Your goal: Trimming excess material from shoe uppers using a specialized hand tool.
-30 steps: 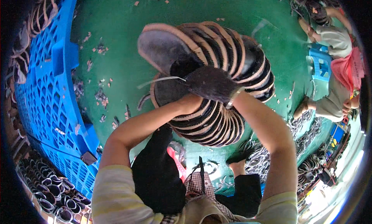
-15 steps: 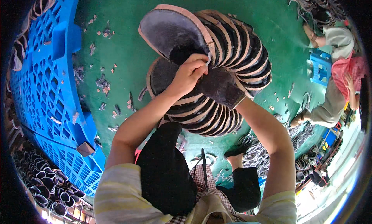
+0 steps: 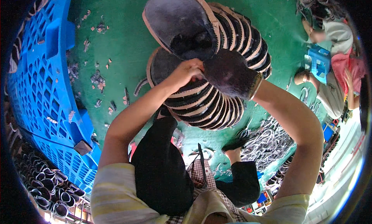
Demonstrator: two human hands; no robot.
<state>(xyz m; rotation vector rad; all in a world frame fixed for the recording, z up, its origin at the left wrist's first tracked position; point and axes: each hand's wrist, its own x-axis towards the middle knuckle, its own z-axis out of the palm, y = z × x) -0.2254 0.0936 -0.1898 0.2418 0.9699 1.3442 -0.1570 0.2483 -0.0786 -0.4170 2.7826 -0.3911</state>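
My left hand is bare, its fingers curled into a pinch just below a raised dark shoe piece. What lies in the pinch is hidden. A dark cover, apparently a glove, wraps my right hand. Its fingers cannot be seen, and it presses against the lower end of the raised piece, touching my left fingertips. That piece is oval, with dark grey lining and a beige rim. Around and below it, several matching shoe pieces stand packed edge to edge in a curved row on the floor.
Blue plastic pallets stand on the left, with stacked dark shoe pieces below. Scraps litter the green floor. A pile of dark strips lies at lower right. A person's hand shows near a blue stool.
The raised shoe piece has moved up in the picture. My right hand has turned and shifted up and right, its elbow swinging outward. My left hand stays pinched, now slightly lower.
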